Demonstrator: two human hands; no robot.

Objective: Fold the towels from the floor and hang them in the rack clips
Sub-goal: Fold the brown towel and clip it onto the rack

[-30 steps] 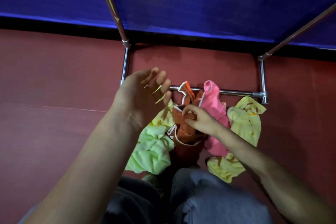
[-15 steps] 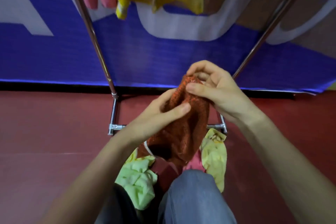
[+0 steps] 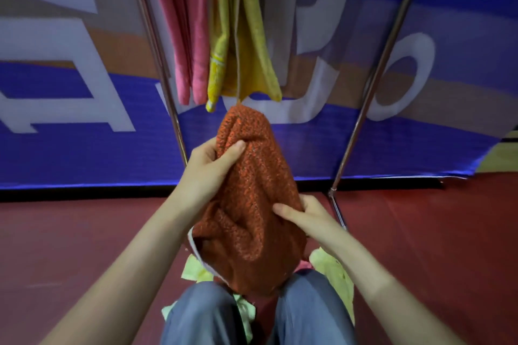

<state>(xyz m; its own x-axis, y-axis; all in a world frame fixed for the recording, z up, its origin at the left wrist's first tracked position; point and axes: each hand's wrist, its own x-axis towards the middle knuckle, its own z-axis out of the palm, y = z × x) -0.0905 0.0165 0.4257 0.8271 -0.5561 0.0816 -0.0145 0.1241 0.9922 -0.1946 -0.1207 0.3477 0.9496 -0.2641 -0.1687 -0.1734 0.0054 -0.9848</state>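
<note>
An orange towel [image 3: 252, 204] hangs bunched in front of me, held in both hands. My left hand [image 3: 210, 165] grips its upper left part, thumb pressed into the cloth. My right hand [image 3: 305, 215] pinches its right edge lower down. Above it, a pink towel [image 3: 185, 36] and a yellow towel [image 3: 241, 36] hang from the top of the metal rack [image 3: 372, 86]. Pale green and yellow towels [image 3: 333, 269] lie on the floor below, mostly hidden behind the orange towel and my knees.
The rack's two chrome legs [image 3: 168, 92] slant down to the red floor [image 3: 84, 232] either side of the orange towel. A blue banner with large white letters [image 3: 70, 148] stands right behind the rack. My knees in grey-blue trousers [image 3: 207, 316] fill the bottom middle.
The orange towel came up off the floor pile into both hands. Since half a second ago my right hand has slid down its right edge, and the view has tilted up to the hanging towels.
</note>
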